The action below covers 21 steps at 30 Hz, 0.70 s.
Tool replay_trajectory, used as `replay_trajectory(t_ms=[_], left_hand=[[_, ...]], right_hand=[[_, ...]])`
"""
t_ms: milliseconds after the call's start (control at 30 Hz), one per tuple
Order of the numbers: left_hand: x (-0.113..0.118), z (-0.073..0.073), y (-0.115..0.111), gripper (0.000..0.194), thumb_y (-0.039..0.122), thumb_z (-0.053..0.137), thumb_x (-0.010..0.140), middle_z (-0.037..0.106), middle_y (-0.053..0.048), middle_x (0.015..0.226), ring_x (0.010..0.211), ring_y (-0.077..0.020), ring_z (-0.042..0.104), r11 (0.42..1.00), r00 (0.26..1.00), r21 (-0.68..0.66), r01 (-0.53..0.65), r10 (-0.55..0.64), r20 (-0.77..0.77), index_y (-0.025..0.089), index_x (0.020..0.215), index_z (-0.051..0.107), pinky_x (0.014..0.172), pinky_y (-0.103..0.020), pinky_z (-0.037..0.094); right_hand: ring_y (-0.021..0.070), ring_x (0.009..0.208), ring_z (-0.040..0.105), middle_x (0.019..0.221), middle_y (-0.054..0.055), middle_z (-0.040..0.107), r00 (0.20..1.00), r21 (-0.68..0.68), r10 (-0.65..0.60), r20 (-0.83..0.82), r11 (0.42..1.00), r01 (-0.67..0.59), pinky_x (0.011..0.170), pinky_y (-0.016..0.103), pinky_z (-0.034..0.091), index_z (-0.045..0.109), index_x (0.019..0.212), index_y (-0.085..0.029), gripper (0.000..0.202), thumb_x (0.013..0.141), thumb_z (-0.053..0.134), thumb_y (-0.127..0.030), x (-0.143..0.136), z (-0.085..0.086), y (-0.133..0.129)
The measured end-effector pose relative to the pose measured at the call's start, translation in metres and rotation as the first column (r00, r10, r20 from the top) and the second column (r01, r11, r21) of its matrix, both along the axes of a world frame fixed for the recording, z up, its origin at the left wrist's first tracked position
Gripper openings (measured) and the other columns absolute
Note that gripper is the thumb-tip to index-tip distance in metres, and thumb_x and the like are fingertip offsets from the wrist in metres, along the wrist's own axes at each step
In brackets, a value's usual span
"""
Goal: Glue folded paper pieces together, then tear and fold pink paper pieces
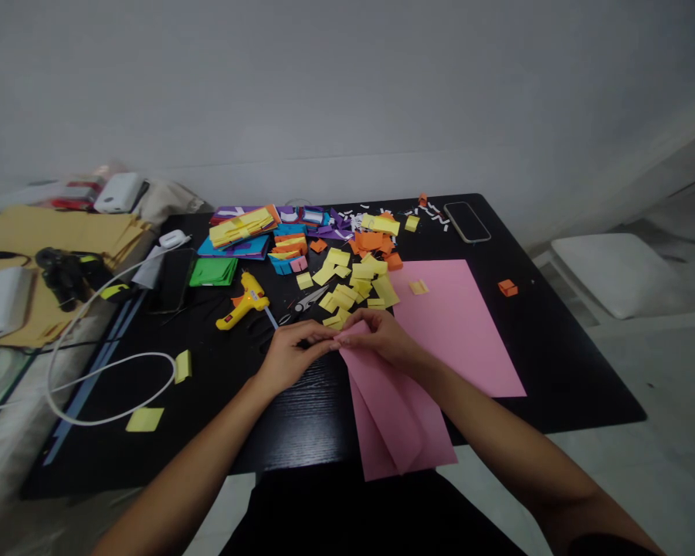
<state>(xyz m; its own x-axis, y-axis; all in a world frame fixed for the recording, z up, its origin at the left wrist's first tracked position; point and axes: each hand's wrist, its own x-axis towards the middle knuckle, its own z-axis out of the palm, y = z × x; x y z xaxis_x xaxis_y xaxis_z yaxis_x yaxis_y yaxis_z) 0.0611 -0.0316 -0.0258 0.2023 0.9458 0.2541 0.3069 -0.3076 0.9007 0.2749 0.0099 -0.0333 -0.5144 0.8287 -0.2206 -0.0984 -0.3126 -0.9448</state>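
Note:
A pink sheet (382, 394), folded over on itself, hangs toward the table's front edge. Its upper corner is pinched by my right hand (376, 333). My left hand (298, 351) meets it at the same corner, thumb and index finger pressed together on the paper's edge. Beneath and to the right lies a flat pink sheet (457, 324) with a small yellow piece (418, 287) on it. Just beyond my hands are scattered folded yellow papers (344, 296), and scissors (310, 300) lie partly behind my left hand.
A yellow glue gun (244, 301) lies left of the scissors. Green papers (213, 272), stacked yellow strips (243, 227) and orange pieces (374, 242) sit farther back. A phone (466, 222) rests at the back right. A white cable (121, 359) loops on the left.

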Motion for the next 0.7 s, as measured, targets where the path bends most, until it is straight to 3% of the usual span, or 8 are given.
replay_trajectory(t_ms=[700], left_hand=[[0.0004,0.0021,0.0000,0.019,0.037,0.082,0.086,0.081,-0.004,0.084,0.066,-0.0130,0.069,0.999,1.000,-0.031,-0.008,0.009,0.025,0.020,0.096,0.084,0.064,-0.023,0.054]], right_hand=[[0.0167,0.078,0.067,0.084,0.000,0.076,1.000,-0.064,-0.012,-0.008,0.998,0.012,0.078,0.033,0.051,0.075,0.084,-0.022,0.032,0.063,0.095,-0.036,0.0004,0.0027,0.0005]])
